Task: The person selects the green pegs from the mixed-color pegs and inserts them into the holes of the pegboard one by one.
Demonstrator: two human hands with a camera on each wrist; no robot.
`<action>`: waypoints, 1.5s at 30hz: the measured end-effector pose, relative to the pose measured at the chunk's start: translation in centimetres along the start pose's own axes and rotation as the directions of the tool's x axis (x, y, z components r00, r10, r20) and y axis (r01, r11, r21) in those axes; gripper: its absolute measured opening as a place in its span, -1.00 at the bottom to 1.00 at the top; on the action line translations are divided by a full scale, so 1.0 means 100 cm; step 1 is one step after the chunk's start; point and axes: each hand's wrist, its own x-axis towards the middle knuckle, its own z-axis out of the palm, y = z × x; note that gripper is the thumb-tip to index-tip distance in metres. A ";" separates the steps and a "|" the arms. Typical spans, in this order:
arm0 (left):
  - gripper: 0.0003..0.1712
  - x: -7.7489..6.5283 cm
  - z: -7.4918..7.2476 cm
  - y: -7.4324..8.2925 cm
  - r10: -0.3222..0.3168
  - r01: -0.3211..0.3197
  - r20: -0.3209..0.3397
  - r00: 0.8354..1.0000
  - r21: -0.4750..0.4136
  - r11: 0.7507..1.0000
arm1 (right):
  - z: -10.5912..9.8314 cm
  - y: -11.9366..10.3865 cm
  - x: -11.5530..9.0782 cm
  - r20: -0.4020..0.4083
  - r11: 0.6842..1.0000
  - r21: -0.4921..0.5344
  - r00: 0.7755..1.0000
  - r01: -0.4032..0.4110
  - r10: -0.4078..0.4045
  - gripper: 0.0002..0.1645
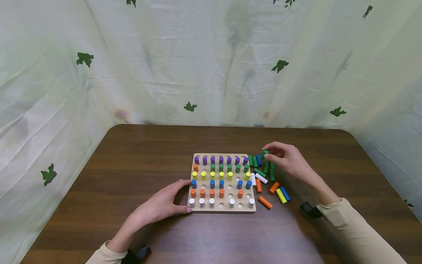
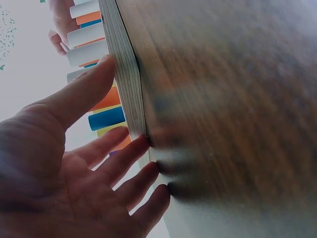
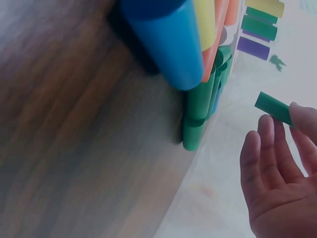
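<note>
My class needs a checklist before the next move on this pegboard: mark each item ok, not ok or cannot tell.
1. Right hand pinching a green peg: ok.
2. Left hand touching the pegboard: ok.
3. Empty hole in the green row: ok, second from left.
4. Green row all green: not ok, orange peg at left end.
5. Green peg over the pegboard: not ok, off its right side.
6. Green peg fits that hole: cannot tell.

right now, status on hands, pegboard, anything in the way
Right hand pinching green peg, aloft. Left hand at left edge of pegboard. Loose pegs to its right; nothing seen covering empty holes.
</note>
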 end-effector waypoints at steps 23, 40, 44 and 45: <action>-0.09 -0.001 0.001 0.001 0.007 -0.007 -0.009 1.000 -0.001 1.000 | 0.020 -0.020 0.019 0.016 0.995 0.052 0.996 0.082 -0.083 -0.72; -0.09 0.000 0.002 0.002 -0.007 0.007 -0.013 1.000 0.008 1.000 | 0.023 -0.047 0.048 0.146 0.972 0.038 0.961 0.231 -0.234 -0.74; -0.10 -0.001 0.002 0.002 0.000 0.001 -0.023 1.000 0.014 1.000 | 0.024 -0.055 0.056 0.189 0.973 0.056 0.955 0.224 -0.231 -0.76; -0.10 -0.001 0.003 0.001 0.003 -0.003 -0.026 1.000 0.016 1.000 | 0.024 -0.057 0.059 0.203 0.972 0.068 0.951 0.225 -0.234 -0.76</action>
